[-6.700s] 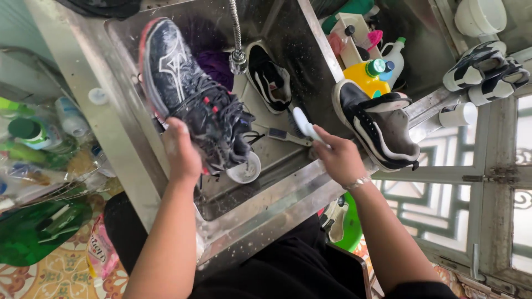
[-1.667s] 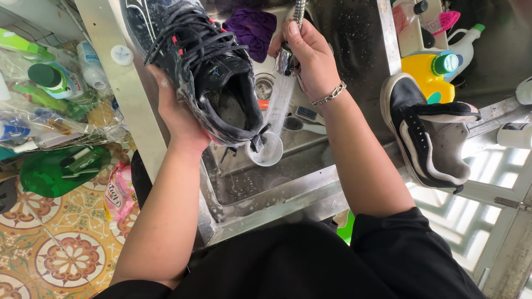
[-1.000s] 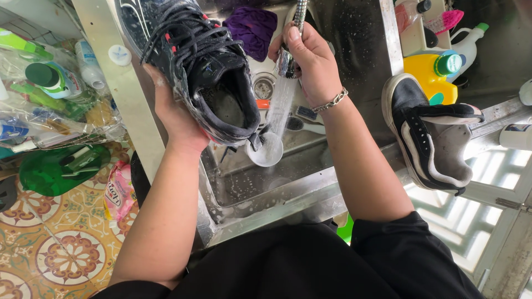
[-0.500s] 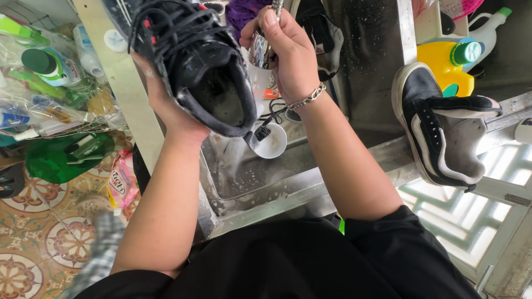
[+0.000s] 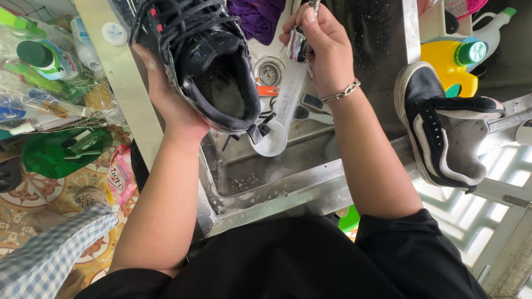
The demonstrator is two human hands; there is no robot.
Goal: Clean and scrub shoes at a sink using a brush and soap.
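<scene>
My left hand (image 5: 169, 97) grips a wet black lace-up sneaker (image 5: 199, 58) by its heel side and holds it over the steel sink (image 5: 255, 182), its opening turned toward me. My right hand (image 5: 327, 47) is closed around the metal tap nozzle (image 5: 297, 43) just right of the shoe. Water streams down from the nozzle into a small white bowl (image 5: 270, 141) in the basin. A brush (image 5: 310, 109) lies in the basin under my right wrist, which wears a chain bracelet.
A second black-and-white shoe (image 5: 446, 133) rests on the counter edge at the right. Behind it stand a yellow bottle with a green cap (image 5: 451, 66) and a white bottle. A purple cloth (image 5: 260, 16) lies at the sink's far side. Bottles and green plastic bags (image 5: 52, 149) crowd the floor at left.
Earlier my right hand held a brush near the sneaker; it has since moved up to the tap nozzle. Water now runs, and the sneaker has been raised closer to me.
</scene>
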